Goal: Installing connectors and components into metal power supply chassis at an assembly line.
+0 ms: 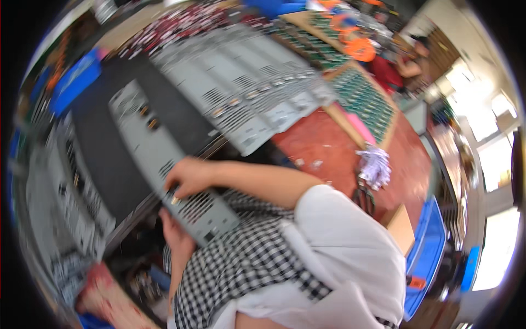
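Note:
A long grey metal panel with slotted vents lies over the black work surface, its near end sticking out past the edge toward my apron. Two dark round fittings with brass colour sit on its far part. My right hand is bent over the panel, fingers pinched together at a small brass-coloured fitting near the vents. Under the panel's left edge, my left hand holds it from below; some of its fingers are hidden.
Several similar grey panels lie side by side beyond, more at the left. A blue bin stands far left. On the red surface are a tray of green boards and a white cord bundle. Another person sits far right.

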A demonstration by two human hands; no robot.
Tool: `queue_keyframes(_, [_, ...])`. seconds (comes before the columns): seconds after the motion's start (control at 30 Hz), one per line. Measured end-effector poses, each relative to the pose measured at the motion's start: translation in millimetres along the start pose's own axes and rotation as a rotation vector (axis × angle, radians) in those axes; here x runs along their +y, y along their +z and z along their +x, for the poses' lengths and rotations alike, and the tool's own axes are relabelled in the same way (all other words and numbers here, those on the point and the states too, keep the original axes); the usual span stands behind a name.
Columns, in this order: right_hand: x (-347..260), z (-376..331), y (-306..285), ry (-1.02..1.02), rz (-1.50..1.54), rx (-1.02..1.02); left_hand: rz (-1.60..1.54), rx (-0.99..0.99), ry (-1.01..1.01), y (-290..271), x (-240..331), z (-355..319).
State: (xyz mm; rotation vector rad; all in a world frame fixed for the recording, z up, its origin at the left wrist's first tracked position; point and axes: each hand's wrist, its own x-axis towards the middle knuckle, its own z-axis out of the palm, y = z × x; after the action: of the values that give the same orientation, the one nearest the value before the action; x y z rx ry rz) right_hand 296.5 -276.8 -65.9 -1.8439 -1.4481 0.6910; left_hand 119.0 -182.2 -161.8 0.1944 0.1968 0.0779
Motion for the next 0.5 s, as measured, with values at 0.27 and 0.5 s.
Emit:
queue_keyframes(0.27, [-41,1,29,-0.345,-0.823,0.008,0.388,0.212,0.000,1,11,-10])
queue_keyframes(0.5, [-27,2,32,-0.229,-0.741,-0.003,0.354,0.214,-0.009,12,4,-10])
